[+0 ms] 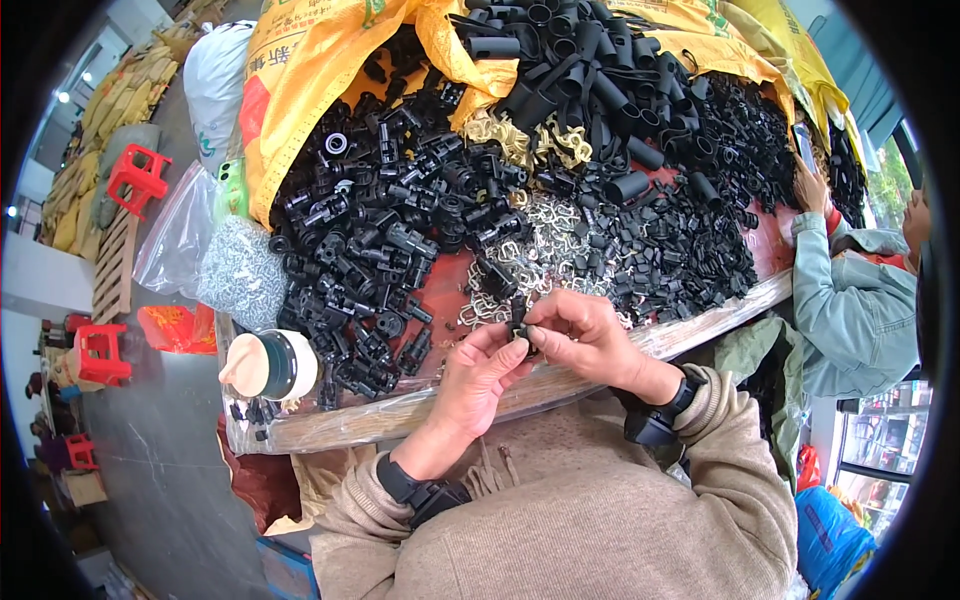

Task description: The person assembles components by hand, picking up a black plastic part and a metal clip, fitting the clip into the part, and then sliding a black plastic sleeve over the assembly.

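Close together over the table's near edge, my left hand (472, 382) and my right hand (592, 343) both pinch a small black plastic part (518, 317). Fingertips hide much of it, so its exact kind cannot be made out. Just beyond lies a pile of bent metal clips (548, 235), silvery and pale gold. Left of them is a heap of black plastic assemblies (375, 230) with rings and slots. Small black plastic pieces (672, 250) spread to the right, and black tubular sleeves (600, 80) are piled at the back.
Yellow woven sacks (330, 70) lie at the table's back. A cup with a beige lid (265, 365) and a bag of small metal parts (243, 272) stand left. A person in a light blue sleeve (845, 315) works at the right. Red stools (138, 180) stand on the floor.
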### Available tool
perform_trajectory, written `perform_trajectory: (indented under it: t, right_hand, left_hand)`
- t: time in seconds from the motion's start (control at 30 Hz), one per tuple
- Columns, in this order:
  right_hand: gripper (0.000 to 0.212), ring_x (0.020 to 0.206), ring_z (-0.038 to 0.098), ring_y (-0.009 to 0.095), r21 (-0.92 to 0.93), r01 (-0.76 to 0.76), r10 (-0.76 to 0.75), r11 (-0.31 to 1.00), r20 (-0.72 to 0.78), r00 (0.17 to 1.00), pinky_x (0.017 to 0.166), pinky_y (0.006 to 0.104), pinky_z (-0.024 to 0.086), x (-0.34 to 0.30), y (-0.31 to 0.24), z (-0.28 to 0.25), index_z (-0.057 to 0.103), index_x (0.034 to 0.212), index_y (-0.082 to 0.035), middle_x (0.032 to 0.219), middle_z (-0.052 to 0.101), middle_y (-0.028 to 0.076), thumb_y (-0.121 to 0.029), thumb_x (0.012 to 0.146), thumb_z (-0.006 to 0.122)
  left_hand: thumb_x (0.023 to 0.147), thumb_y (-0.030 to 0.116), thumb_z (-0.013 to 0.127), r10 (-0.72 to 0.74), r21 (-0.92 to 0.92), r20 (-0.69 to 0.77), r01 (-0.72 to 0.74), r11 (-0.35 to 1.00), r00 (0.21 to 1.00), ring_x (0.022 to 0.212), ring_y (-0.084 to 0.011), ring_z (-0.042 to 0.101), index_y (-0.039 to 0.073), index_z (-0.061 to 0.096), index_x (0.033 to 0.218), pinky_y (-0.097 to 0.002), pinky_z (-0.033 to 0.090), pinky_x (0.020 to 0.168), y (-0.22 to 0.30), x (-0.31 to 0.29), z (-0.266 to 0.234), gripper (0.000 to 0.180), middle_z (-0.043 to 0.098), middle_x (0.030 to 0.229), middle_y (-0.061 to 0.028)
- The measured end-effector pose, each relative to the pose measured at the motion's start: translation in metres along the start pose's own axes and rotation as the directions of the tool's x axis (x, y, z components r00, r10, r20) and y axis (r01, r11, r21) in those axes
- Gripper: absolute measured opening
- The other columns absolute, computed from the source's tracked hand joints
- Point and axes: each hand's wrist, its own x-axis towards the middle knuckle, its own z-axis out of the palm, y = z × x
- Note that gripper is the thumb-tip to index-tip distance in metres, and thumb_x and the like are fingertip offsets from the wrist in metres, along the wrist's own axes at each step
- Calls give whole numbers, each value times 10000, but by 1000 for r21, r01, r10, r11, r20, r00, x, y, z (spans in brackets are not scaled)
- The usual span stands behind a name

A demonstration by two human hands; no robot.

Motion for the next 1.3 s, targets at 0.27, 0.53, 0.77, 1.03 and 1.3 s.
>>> perform_trajectory:
  t: [0.27, 0.53, 0.77, 1.03, 1.3]
  right_hand:
    - [208, 541, 538, 201, -329, 182, -220, 927, -83, 972, 475, 282, 422, -3, -11, 6, 552, 903, -37, 653, 520, 81, -150, 745, 629]
    - [288, 532, 530, 219, -573, 389, -406, 721, 106, 908, 480, 294, 425, -7, -2, -5, 555, 895, -26, 621, 513, 63, -215, 704, 659]
    - [300, 516, 509, 185, -736, 243, -431, 632, -74, 899, 474, 291, 407, 7, 2, -45, 541, 933, -23, 689, 516, 76, -162, 698, 665]
    - [327, 803, 545, 288, -935, -164, -196, 313, -233, 952, 656, 359, 441, 46, 36, -129, 493, 993, -37, 972, 497, 90, -210, 742, 612]
    - [264, 914, 523, 244, -791, -55, -278, 609, -278, 919, 778, 332, 409, 29, 18, -119, 476, 942, -26, 1005, 500, 124, -195, 757, 560]
  left_hand:
    - [807, 124, 578, -38, -26, 50, 39, 999, 998, 794, -107, 580, 23, 548, 993, -229, 490, 707, 0, 2, -2, 214, 594, 896, -36]
    - [847, 174, 524, -132, 14, 157, 131, 991, 979, 755, -90, 575, 12, 548, 996, -212, 493, 667, -1, 1, 2, 221, 591, 864, -39]
    - [847, 182, 523, -114, 131, 133, 97, 987, 985, 677, -95, 576, 9, 551, 984, -195, 490, 593, 9, -3, 0, 222, 591, 813, -48]
    - [834, 176, 541, -95, 166, 142, 71, 984, 985, 687, -111, 590, -1, 537, 977, -190, 480, 557, 3, 0, -5, 227, 598, 830, -70]
    - [815, 138, 560, -36, 78, 40, 33, 996, 999, 742, -175, 605, 3, 474, 1053, -224, 513, 626, 3, 1, -5, 287, 592, 903, -131]
